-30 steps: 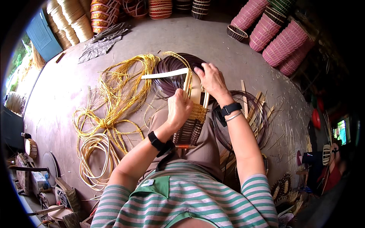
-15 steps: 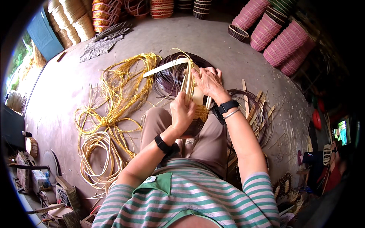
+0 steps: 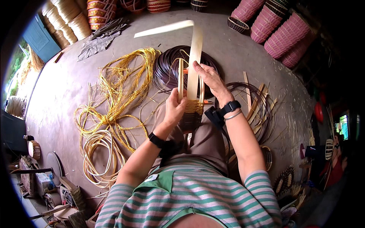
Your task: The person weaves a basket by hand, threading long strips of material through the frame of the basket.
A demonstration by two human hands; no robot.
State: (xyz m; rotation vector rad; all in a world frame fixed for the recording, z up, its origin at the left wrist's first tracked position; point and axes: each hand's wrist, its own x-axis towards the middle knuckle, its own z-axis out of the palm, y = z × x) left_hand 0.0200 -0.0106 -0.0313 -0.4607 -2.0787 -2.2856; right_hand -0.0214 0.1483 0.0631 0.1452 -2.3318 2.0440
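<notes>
Between my knees stands a small, partly woven basket (image 3: 190,121), dark brown below with a golden-yellow woven band (image 3: 194,106) above. A wide, pale flat strip (image 3: 194,81) rises from it and folds sharply to the left at its top. My left hand (image 3: 176,108) is closed around the pale upright stakes (image 3: 181,76) on the basket's left side. On the strip's right edge lies the thumb of my right hand (image 3: 213,82); its other fingers curl behind, partly hidden. A thin yellow strand loops near the stake tops.
Golden cord (image 3: 110,110) spreads on the floor at left, above a coil of pale cane (image 3: 100,157). Behind the basket lies a dark brown coil (image 3: 163,72). Loose wooden strips (image 3: 254,104) lie at right. Stacked pink baskets (image 3: 285,41) stand at the far right.
The pale flat strip has come upright, its folded end now higher and farther away. My right hand has shifted slightly right and down; my left has moved slightly left and down.
</notes>
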